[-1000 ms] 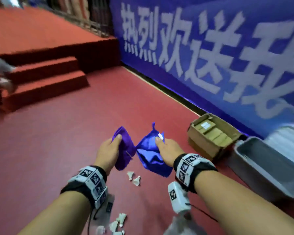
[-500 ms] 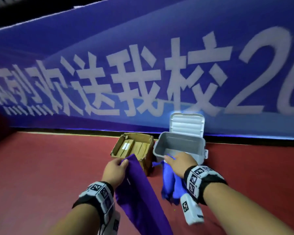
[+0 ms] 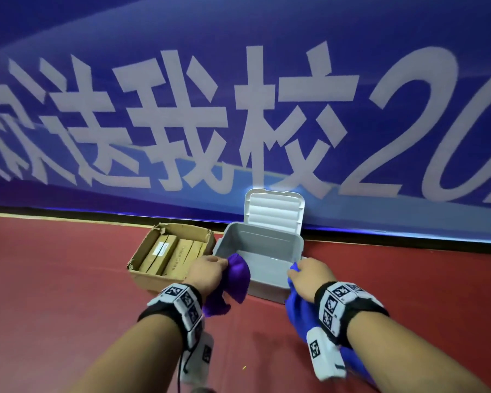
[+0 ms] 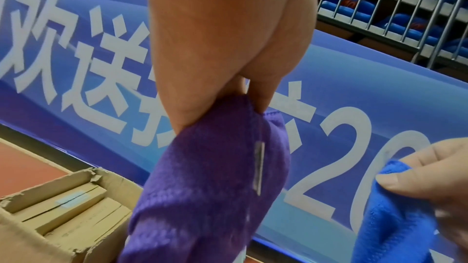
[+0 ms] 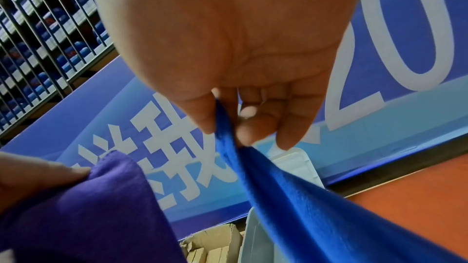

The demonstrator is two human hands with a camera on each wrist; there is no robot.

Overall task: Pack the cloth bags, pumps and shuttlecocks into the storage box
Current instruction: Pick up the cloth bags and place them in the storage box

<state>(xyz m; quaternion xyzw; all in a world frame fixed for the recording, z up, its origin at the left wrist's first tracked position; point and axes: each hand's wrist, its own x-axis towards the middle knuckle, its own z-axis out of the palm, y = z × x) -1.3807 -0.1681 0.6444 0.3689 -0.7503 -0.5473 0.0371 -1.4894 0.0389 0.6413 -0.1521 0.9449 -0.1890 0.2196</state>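
My left hand [image 3: 207, 269] pinches a purple cloth bag [image 3: 234, 282] by its top edge, over the near left corner of the grey storage box [image 3: 272, 289]; the left wrist view shows the purple cloth bag [image 4: 210, 187] hanging from thumb and fingers. A blue cloth bag [image 3: 298, 310] hangs from my right hand [image 3: 309, 275] at the box's near right corner, and the blue cloth bag [image 5: 291, 197] is pinched between thumb and fingers. The box stands open on the red floor, its white lid [image 3: 274, 211] upright against the banner, and its inside looks bare. No pumps or shuttlecocks show.
A torn cardboard box [image 3: 142, 268] holding several flat brown packs sits just left of the storage box. A blue banner [image 3: 238, 109] with white characters runs along the wall behind. Red floor [image 3: 68, 279] spreads left, right and in front.
Both hands have carried their bags forward and up to the storage box's near rim. The purple bag, which hung long beside the cardboard box, is now bunched over the box corner.
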